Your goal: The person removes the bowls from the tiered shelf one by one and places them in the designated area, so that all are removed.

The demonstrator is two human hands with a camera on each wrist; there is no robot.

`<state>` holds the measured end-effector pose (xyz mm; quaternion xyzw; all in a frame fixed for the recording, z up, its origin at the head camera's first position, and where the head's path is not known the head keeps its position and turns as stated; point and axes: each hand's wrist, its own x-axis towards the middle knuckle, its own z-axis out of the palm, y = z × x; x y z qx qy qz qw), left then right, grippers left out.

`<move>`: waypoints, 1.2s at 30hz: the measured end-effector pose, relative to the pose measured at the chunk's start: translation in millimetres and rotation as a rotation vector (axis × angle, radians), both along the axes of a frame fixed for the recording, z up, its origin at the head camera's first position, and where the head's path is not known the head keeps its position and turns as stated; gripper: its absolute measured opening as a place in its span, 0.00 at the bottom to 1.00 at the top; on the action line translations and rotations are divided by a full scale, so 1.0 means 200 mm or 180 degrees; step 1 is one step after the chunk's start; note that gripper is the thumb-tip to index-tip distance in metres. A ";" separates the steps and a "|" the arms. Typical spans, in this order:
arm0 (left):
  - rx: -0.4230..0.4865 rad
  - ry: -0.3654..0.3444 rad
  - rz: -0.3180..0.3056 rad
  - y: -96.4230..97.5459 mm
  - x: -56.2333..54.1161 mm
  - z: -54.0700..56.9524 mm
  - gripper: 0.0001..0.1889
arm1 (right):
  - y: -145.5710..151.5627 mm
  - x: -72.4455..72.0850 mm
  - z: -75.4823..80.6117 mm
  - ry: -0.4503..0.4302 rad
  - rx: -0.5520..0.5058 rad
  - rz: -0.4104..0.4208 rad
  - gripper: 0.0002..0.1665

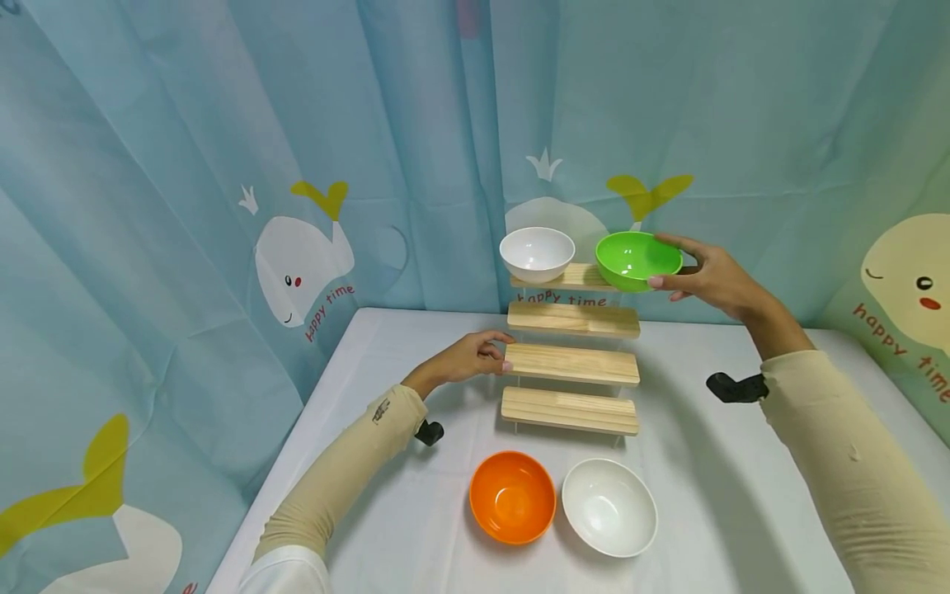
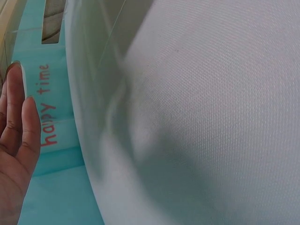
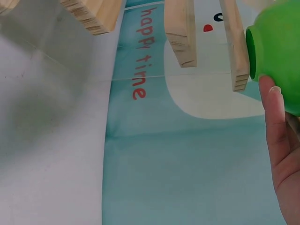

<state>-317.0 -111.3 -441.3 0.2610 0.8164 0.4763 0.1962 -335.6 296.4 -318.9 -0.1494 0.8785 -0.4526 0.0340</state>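
Observation:
My right hand [image 1: 708,276] holds a green bowl [image 1: 631,262] by its right side, the thumb low on its wall and fingers at the rim. In the right wrist view the foot of the green bowl [image 3: 276,56] is right at the top board, near its end. A white bowl [image 1: 536,252] sits upright on the left part of that top board [image 1: 571,277]. My left hand [image 1: 467,357] is at the left end of a stepped wooden rack [image 1: 571,364], fingertips beside its second board from the bottom; in its wrist view the fingers look fairly straight.
In front of the rack, an orange bowl [image 1: 513,497] and a second white bowl [image 1: 610,508] stand side by side on the white tablecloth [image 1: 416,528]. A blue curtain [image 1: 430,165] printed with whales hangs close behind the rack.

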 end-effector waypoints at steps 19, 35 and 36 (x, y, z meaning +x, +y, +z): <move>0.0054 -0.0039 -0.0034 0.01 0.00 -0.01 0.29 | 0.05 0.08 -0.01 0.0125 -0.0003 0.0015 0.47; 0.0124 -0.0153 0.0003 0.01 0.01 -0.01 0.29 | 0.22 0.31 -0.10 0.0316 -0.0240 0.0031 0.46; 0.0128 -0.0154 -0.0001 0.01 0.01 -0.01 0.29 | 0.23 0.32 -0.11 0.0324 -0.0244 0.0042 0.46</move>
